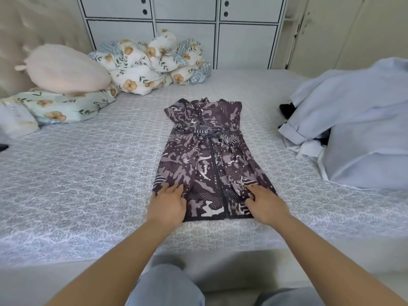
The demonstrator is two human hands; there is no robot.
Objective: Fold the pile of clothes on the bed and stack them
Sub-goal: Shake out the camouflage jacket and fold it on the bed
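A dark purple patterned dress lies lengthwise in the middle of the bed, its sides folded in toward a centre zip, its hem nearest me. My left hand rests flat on the hem's left corner with fingers straight. My right hand lies on the hem's right corner, and its fingertips press into a gathered fold of fabric. A pile of pale blue clothes with a dark item poking out sits at the bed's right side.
A pink pillow and floral pillows lie at the far left by the headboard. A bundled floral duvet sits at the back. White cabinets stand behind the bed. My knees are at the bed's near edge.
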